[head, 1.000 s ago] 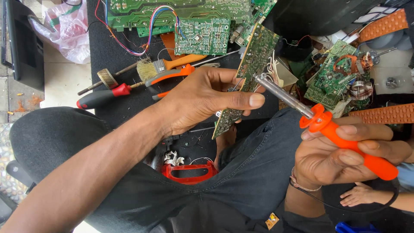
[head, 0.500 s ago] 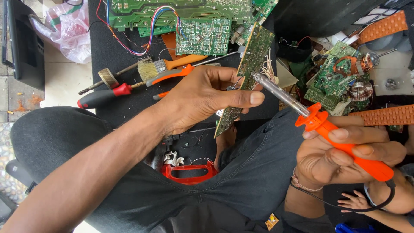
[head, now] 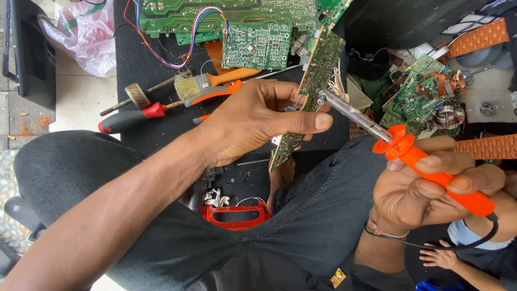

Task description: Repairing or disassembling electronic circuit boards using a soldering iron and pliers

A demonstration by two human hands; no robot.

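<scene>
My left hand (head: 258,121) grips a narrow green circuit board (head: 318,70), held on edge and tilted over my lap. In my right hand (head: 431,186) is a soldering iron with an orange handle (head: 436,172). Its metal shaft (head: 353,114) points up and left, and the tip touches the board's right face close to my left thumb. A thin black cord runs from the handle's end around my right wrist.
A black mat (head: 161,97) holds several green circuit boards (head: 258,46), a brush with an orange handle (head: 215,82), a red-and-black screwdriver (head: 132,118) and orange pliers. More boards and coils (head: 425,97) lie at right. A red frame (head: 237,215) sits between my legs. A small hand (head: 439,256) shows bottom right.
The soldering iron has moved left and its tip has closed onto the board. My left hand and the board have stayed almost still.
</scene>
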